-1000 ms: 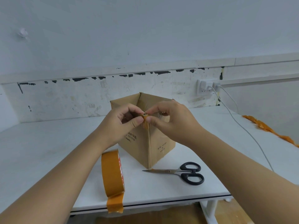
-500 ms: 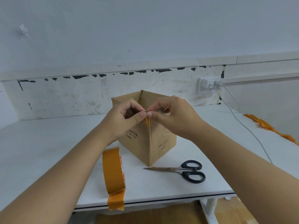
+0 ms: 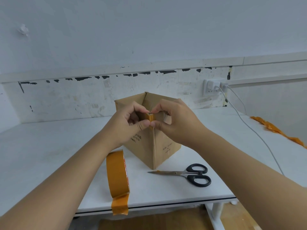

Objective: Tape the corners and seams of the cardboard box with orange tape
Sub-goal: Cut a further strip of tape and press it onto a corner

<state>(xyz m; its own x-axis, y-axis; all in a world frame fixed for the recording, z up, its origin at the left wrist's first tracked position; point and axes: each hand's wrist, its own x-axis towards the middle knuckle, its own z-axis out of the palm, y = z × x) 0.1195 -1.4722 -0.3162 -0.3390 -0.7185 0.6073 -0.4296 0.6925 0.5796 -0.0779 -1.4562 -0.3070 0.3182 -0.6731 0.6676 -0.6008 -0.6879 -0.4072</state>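
An open-topped cardboard box [image 3: 144, 146] stands on the white table [image 3: 41, 155] with one vertical corner facing me. A short piece of orange tape [image 3: 150, 117] is wrapped over the top of that near corner. My left hand [image 3: 126, 123] and my right hand [image 3: 177, 122] meet there, thumbs and forefingers pinching the tape against the cardboard from both sides. The roll of orange tape [image 3: 117, 175] stands on edge near the table's front, its loose end stuck over the edge.
Black-handled scissors [image 3: 187, 175] lie to the right of the box, blades pointing left. A white cable [image 3: 255, 133] runs from the wall socket [image 3: 211, 87] across the table's right side. Crumpled orange tape scraps [image 3: 274, 128] lie at the far right.
The view has shifted a little. My fingers have opened into a ring around the corner, thumbs lower on the edge, and more of the tape piece shows between them.
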